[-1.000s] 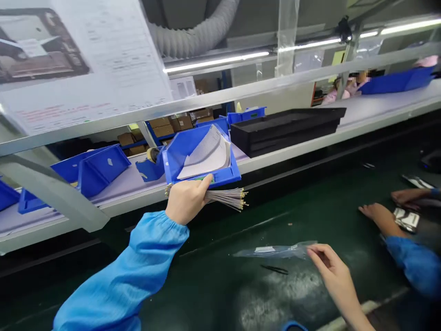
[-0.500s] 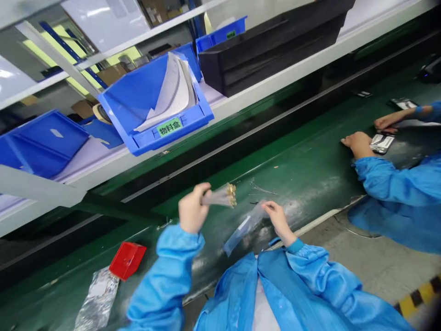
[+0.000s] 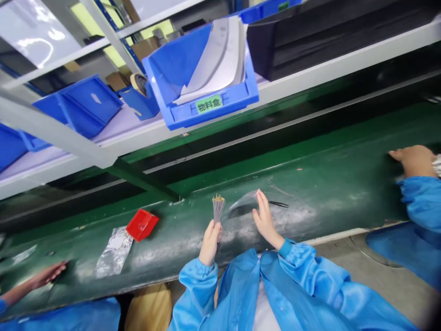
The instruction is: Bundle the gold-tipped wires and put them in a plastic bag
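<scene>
My left hand (image 3: 210, 239) grips a bundle of thin grey wires (image 3: 218, 209) with gold tips, held upright above the green conveyor belt (image 3: 310, 184). To its right, my right hand (image 3: 264, 218) is raised with fingers spread and holds nothing. Just beyond that hand a clear plastic bag (image 3: 243, 203) lies on the belt, and black tweezers (image 3: 278, 204) rest beside it. A few loose wires (image 3: 277, 187) lie a little farther back.
A red tray (image 3: 142, 224) and a silver foil bag (image 3: 115, 250) lie on the belt at left. Blue bins, one holding white sheets (image 3: 203, 69), sit on the shelf above. Co-workers' hands show at far right (image 3: 415, 161) and lower left (image 3: 46, 275).
My left hand brought the wire bundle down from the shelf bin to the belt and turned it upright. My right hand let go of the plastic bag, which now lies on the belt.
</scene>
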A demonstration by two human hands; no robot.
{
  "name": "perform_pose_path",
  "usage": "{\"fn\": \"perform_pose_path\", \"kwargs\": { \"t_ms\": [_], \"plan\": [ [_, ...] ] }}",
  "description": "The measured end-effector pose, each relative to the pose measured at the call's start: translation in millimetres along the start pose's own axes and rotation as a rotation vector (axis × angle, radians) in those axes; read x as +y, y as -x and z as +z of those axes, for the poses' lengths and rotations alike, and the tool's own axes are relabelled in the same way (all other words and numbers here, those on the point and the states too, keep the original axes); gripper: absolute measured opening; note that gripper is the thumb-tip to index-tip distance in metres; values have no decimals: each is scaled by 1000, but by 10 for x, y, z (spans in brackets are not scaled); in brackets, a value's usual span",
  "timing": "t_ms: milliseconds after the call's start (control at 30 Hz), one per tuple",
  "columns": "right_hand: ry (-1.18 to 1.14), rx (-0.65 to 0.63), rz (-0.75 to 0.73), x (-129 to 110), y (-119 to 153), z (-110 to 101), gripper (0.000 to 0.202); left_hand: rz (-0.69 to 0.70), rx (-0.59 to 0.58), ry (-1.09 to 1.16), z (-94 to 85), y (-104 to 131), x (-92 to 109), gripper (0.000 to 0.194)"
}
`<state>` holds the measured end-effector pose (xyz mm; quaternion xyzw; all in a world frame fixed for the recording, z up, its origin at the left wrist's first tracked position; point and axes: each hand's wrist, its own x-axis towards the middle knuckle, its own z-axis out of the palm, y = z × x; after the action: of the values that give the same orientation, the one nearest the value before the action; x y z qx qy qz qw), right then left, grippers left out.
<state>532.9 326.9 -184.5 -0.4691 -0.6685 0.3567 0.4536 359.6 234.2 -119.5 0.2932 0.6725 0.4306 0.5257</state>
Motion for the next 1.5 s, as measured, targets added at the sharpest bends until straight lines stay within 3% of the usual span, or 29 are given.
{"fn": "perform_pose_path", "kwargs": {
  "t_ms": [67, 200, 467, 667, 867, 1100, 1267, 1500],
  "plan": [
    [194, -68, -87, -8, 43, 54, 64, 51, -1, 26, -47, 48, -63, 51],
    [434, -413, -98, 161, 114, 192, 60, 44, -45, 2, -15, 24, -289, 51],
    [377, -703, -103, 453, 12, 441, 43, -184, -130, -94, -15, -188, -804, 39],
    [379, -714, -99, 340, -176, 537, 40, -402, -177, -57, -11, -258, -962, 30],
    [441, -696, -105, 293, -164, 596, 46, -504, -168, 78, 19, -480, -1075, 26],
    [469, -631, -184, 320, -152, 608, 43, -468, -175, 271, 101, -629, -1091, 24],
    [512, -535, -251, 316, -154, 526, 30, -412, -184, 389, 109, -669, -1035, 24],
    [514, -443, -295, 322, -162, 505, 17, -385, -181, 410, 125, -719, -951, 24]
  ]
}}
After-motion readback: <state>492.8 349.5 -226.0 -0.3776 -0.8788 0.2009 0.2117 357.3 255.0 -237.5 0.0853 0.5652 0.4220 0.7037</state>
